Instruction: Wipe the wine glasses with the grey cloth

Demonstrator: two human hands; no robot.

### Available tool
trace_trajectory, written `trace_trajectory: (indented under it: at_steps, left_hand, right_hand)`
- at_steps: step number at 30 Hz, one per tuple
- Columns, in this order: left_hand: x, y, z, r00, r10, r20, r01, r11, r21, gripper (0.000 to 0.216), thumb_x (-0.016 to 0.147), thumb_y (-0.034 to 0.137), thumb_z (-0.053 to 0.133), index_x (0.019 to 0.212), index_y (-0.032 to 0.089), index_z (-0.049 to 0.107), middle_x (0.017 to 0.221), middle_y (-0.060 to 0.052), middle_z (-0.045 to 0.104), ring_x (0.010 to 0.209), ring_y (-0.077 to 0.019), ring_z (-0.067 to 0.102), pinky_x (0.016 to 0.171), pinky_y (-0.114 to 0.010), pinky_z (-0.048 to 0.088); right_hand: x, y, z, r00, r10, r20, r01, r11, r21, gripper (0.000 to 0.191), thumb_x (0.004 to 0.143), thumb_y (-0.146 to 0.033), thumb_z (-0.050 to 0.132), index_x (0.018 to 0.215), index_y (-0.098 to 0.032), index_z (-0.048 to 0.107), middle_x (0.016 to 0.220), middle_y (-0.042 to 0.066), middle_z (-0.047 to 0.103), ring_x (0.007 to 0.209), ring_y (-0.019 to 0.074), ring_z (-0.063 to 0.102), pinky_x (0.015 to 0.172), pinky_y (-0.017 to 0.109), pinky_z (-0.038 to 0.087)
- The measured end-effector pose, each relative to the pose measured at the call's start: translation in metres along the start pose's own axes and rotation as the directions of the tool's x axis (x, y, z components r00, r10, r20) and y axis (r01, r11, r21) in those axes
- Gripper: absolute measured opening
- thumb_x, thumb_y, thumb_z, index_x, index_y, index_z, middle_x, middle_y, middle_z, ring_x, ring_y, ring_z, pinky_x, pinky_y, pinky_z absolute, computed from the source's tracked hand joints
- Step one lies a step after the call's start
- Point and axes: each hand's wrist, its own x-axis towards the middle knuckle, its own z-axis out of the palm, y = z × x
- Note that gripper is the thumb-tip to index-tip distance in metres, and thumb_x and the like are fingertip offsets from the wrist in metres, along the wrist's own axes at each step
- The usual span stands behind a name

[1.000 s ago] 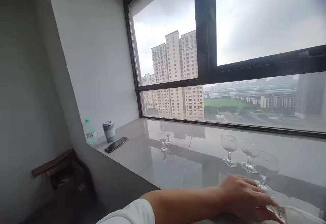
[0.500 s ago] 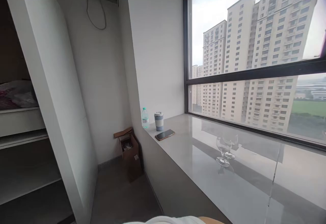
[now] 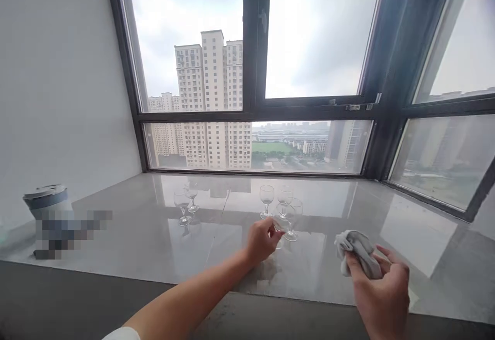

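Note:
My left hand (image 3: 265,239) reaches over the sill to a cluster of clear stemmed glasses. Its thumb and fingers are pinched at the stem of the nearest wine glass (image 3: 283,215), which they partly cover. Close around it stand other glasses: one at the right (image 3: 296,212), one at the back left (image 3: 266,194) and one behind (image 3: 285,195). Over the sill's front edge, at the right, my right hand (image 3: 382,288) grips a crumpled grey cloth (image 3: 358,252), clear of the glasses.
Two more stemmed glasses, a front one (image 3: 183,207) and a rear one (image 3: 192,194), stand at the left on the glossy sill (image 3: 127,242). A lidded cup (image 3: 46,200) is at the far left, partly pixelated below. Dark-framed windows (image 3: 255,115) rise behind.
My view has swung right from the corner and cabinet to the windowsill. Both hands are now in view, the right with a cloth, the left at a wine glass.

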Motion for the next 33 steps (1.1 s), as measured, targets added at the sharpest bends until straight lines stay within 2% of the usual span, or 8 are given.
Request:
trace_trajectory:
  at_steps: [3,12,18,22,25,29,31,33]
  left_hand:
    - [-0.003,0.000,-0.005,0.991,-0.136,-0.007,0.135,0.989,-0.067,0.022,0.083,0.036,0.066,0.070,0.019,0.062,0.055,0.006,0.050,0.053,-0.0098,0.044,0.055,-0.022,0.032]
    - [0.005,-0.019,0.001,0.937,-0.350,-0.011,0.347,0.932,-0.104,0.021,0.077,0.036,0.065,0.067,0.018,0.063,0.056,0.006,0.051,0.055,-0.0100,0.046,0.055,-0.021,0.031]
    - [0.007,-0.020,0.002,0.918,-0.395,0.036,0.396,0.906,-0.151,0.015,0.076,0.024,0.061,0.087,0.017,0.068,0.064,0.003,0.061,0.059,-0.0115,0.054,0.058,-0.022,0.038]
    - [0.001,-0.013,-0.008,0.908,-0.412,-0.078,0.404,0.909,-0.105,0.025,0.075,0.016,0.059,0.099,0.018,0.060,0.069,0.004,0.061,0.060,-0.0122,0.055,0.061,-0.023,0.040]
    - [-0.013,-0.009,-0.037,0.923,-0.345,-0.168,0.349,0.937,-0.009,0.015,0.079,0.017,0.054,0.093,0.021,0.055,0.067,0.005,0.055,0.061,-0.0134,0.053,0.062,-0.025,0.040]
    - [-0.037,-0.018,-0.109,0.911,-0.179,-0.372,0.255,0.953,0.166,0.015,0.083,0.022,0.052,0.098,0.023,0.050,0.082,0.001,0.051,0.076,-0.0171,0.053,0.073,-0.030,0.044]
    - [-0.047,-0.032,-0.151,0.826,-0.089,-0.557,0.272,0.928,0.254,0.025,0.082,0.024,0.055,0.106,0.023,0.047,0.098,-0.003,0.050,0.090,-0.0203,0.052,0.084,-0.036,0.045]
    - [-0.051,-0.051,-0.189,0.702,-0.060,-0.709,0.359,0.890,0.280,0.041,0.078,0.027,0.062,0.114,0.021,0.043,0.111,-0.007,0.047,0.103,-0.0237,0.049,0.096,-0.043,0.042]
  right_hand:
    - [0.000,0.008,0.003,1.000,-0.004,0.000,0.004,0.998,-0.067,0.079,0.071,-0.070,0.065,0.129,-0.020,0.049,0.108,0.013,0.065,0.098,0.0364,0.063,0.070,0.039,0.047]
    - [-0.005,0.020,0.018,0.990,-0.097,0.100,0.117,0.971,-0.209,0.068,0.077,-0.068,0.050,0.129,-0.023,0.046,0.110,0.009,0.064,0.095,0.0323,0.062,0.064,0.035,0.041]
    - [-0.009,0.018,0.017,0.987,-0.115,0.116,0.140,0.960,-0.242,0.066,0.081,-0.067,0.046,0.130,-0.023,0.044,0.111,0.010,0.064,0.095,0.0311,0.061,0.062,0.034,0.040]
    - [-0.009,0.018,0.016,0.987,-0.103,0.125,0.133,0.956,-0.262,0.066,0.080,-0.067,0.046,0.130,-0.024,0.045,0.112,0.010,0.064,0.097,0.0330,0.062,0.062,0.035,0.041]
    - [-0.007,0.022,0.015,0.986,-0.070,0.149,0.109,0.956,-0.273,0.069,0.079,-0.069,0.046,0.131,-0.024,0.045,0.113,0.010,0.064,0.098,0.0351,0.063,0.064,0.038,0.044]
    - [-0.003,0.029,0.016,0.984,-0.052,0.173,0.096,0.961,-0.260,0.074,0.074,-0.072,0.049,0.130,-0.023,0.045,0.112,0.013,0.065,0.103,0.0389,0.062,0.074,0.045,0.049]
    - [-0.001,0.031,0.017,0.982,-0.043,0.183,0.091,0.961,-0.263,0.077,0.071,-0.075,0.050,0.129,-0.024,0.046,0.111,0.014,0.065,0.105,0.0407,0.062,0.077,0.049,0.050]
    - [0.000,0.032,0.019,0.982,-0.048,0.183,0.095,0.962,-0.257,0.079,0.070,-0.077,0.051,0.129,-0.024,0.047,0.110,0.014,0.066,0.104,0.0417,0.062,0.080,0.052,0.051]
